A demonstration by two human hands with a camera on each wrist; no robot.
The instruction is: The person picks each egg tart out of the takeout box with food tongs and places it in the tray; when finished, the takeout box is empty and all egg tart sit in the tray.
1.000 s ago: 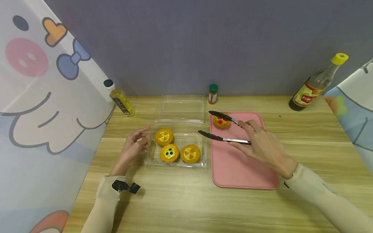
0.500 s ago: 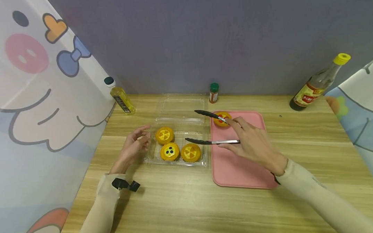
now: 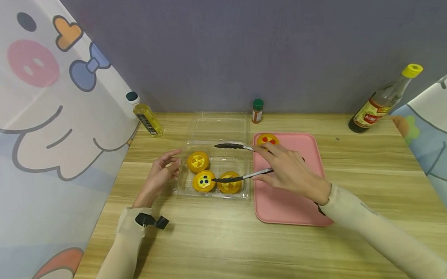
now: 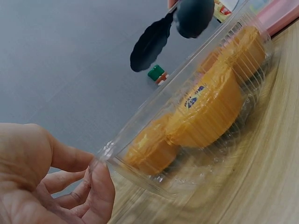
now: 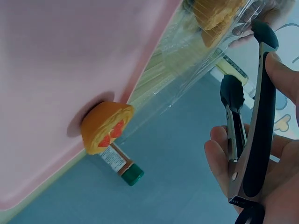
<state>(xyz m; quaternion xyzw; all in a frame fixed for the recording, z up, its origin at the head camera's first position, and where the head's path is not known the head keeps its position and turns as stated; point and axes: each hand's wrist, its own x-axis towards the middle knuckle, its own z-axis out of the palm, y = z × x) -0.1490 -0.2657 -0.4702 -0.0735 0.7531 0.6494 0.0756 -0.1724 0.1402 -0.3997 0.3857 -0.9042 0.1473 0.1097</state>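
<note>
We find the left hand [image 3: 159, 173] at the left edge of the clear container [image 3: 215, 167], thumb and forefinger pinching its rim, as the left wrist view confirms. The container stands on the wooden desk [image 3: 198, 249], its clear lid [image 3: 221, 125] lying flat behind it.

We count three tarts inside: a wedge-patterned tart [image 3: 198, 162] at the back left, a blue-dotted tart [image 3: 204, 180] in front of it, and a second wedge-patterned tart [image 3: 231, 187] to the right, partly screened by the tongs.

We observe the right hand [image 3: 284, 170] gripping the black-and-metal tongs [image 3: 230, 179], thumb along one arm and fingers against the other. The jaws stand well apart and point left over the container. In the head view the nearer tip crosses in front of the second wedge-patterned tart, its end beside the blue-dotted tart; the left wrist view shows the tips raised above the container's rim.

To the right of the container we note a pink tray [image 3: 286, 207], with a red-topped tart [image 3: 267, 139] at its back left corner, partly covered by the right hand in the head view.

Along the rear we record a yellow oil bottle [image 3: 147, 118] at the left, a green-capped jar [image 3: 257, 113] behind the tray's left corner, and a yellow-capped bottle of dark liquid [image 3: 372, 108] at the right, all before a grey partition [image 3: 223, 52]
</note>
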